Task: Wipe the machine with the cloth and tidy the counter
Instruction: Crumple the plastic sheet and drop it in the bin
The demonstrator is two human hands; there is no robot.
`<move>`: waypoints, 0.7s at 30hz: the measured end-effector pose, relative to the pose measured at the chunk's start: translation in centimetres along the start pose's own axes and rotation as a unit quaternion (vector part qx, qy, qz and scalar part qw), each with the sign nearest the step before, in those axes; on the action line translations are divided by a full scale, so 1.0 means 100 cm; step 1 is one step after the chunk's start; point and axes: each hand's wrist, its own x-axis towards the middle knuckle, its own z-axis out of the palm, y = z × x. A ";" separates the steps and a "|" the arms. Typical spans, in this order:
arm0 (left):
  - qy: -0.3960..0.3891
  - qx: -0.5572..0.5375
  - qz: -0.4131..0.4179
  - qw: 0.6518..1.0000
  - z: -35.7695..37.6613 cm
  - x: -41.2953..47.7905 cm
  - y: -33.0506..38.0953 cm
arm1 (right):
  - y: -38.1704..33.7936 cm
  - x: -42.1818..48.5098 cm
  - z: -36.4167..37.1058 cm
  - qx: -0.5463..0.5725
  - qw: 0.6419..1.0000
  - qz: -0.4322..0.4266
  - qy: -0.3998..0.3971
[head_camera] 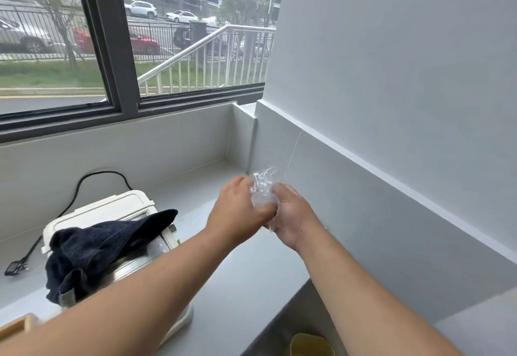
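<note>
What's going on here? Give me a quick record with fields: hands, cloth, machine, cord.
hands: left hand and right hand together scrunch clear plastic wrap above the counter
cloth: dark cloth draped over the machine
machine: white machine on the counter, by the window
cord: black cord unplugged, plug lying on the counter

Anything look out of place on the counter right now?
Yes: the dark cloth lies crumpled over the white machine instead of being in use, and the machine's black cord trails unplugged, its plug on the counter. Both hands, left and right, crumple clear plastic.
</note>
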 end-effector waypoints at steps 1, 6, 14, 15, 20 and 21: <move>-0.013 0.002 0.013 1.000 0.000 -0.004 0.001 | -0.001 -0.005 -0.005 -0.015 1.000 -0.019 0.016; -0.085 -0.040 0.099 0.991 0.003 -0.025 0.016 | -0.010 -0.029 -0.024 -0.084 0.989 -0.063 0.109; -0.130 0.088 0.167 0.973 0.023 -0.018 0.038 | -0.011 -0.054 -0.039 -0.105 0.992 -0.051 0.053; -0.125 0.104 0.173 0.971 0.026 -0.015 0.039 | -0.010 -0.056 -0.043 -0.097 0.992 -0.056 0.049; -0.107 0.081 0.130 0.982 0.050 -0.005 0.047 | -0.008 -0.064 -0.073 -0.018 0.996 -0.064 0.057; -0.099 0.071 0.116 0.986 0.057 -0.005 0.050 | -0.007 -0.066 -0.080 -0.005 0.996 -0.062 0.063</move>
